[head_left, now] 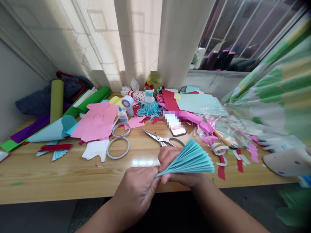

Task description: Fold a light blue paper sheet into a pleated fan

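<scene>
A pale blue pleated paper fan (191,158) is held above the front of the wooden table (48,171). My left hand (136,191) pinches its gathered narrow end. My right hand (175,168) grips the same end from the other side, with its fingers curled over the folds. The pleats spread out to the right. Just beyond my hands lie steel scissors (160,139) with their blades pointing left, not touched by either hand.
Coloured paper sheets (96,121), tape rolls (118,148), a glue bottle (122,115), a phone (178,131) and crumpled cellophane (209,129) crowd the table. Paper rolls lean at the left. A large patterned green sheet (274,87) blurs the right side. Curtains hang behind.
</scene>
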The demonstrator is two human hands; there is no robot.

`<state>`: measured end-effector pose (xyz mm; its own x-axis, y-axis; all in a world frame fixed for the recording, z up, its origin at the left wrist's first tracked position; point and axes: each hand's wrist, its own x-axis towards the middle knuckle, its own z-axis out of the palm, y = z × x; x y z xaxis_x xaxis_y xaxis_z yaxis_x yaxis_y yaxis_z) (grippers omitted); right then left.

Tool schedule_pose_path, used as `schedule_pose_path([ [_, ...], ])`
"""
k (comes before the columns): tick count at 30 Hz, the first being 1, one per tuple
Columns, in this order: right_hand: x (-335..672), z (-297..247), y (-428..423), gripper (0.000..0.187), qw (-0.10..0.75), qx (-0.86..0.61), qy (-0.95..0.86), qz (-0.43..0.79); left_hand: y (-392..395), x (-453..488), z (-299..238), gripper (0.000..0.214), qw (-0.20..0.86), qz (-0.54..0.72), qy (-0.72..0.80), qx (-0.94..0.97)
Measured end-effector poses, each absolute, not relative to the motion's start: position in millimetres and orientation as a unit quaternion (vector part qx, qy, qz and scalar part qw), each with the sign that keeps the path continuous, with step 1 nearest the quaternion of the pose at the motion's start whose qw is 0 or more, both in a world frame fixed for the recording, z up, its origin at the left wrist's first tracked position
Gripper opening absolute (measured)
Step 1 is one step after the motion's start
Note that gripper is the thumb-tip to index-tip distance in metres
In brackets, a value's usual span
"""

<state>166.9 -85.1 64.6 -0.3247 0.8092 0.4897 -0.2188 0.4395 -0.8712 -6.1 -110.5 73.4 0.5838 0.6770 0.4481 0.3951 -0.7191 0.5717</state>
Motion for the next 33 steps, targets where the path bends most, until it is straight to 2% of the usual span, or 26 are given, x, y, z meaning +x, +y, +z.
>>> schedule_pose_path([
  [5,165,59,-88,0.012,0.585,-0.208,-0.620,0.479,-109,-10,75,0.022,0.217,0.316,0.259,0.886],
  [9,178,47,-84,0.008,0.633,-0.246,-0.546,0.491,-110,-13,70,0.025,0.230,0.305,0.274,0.883],
  [16,197,51,-76,0.016,0.658,-0.288,-0.491,0.493,-111,-8,67,0.026,0.292,0.291,0.319,0.853],
  [18,194,52,-78,0.020,0.653,-0.276,-0.470,0.526,-110,-7,68,0.025,0.326,0.283,0.337,0.837],
  [23,171,38,-92,0.022,0.517,-0.294,-0.536,0.600,-108,-6,66,0.031,0.356,0.265,0.360,0.821],
  [28,158,24,-99,0.017,0.559,-0.319,-0.506,0.574,-108,-13,61,0.026,0.291,0.319,0.379,0.818],
  [33,165,29,-98,0.018,0.599,-0.321,-0.487,0.549,-114,-22,53,0.031,0.266,0.338,0.347,0.834],
])
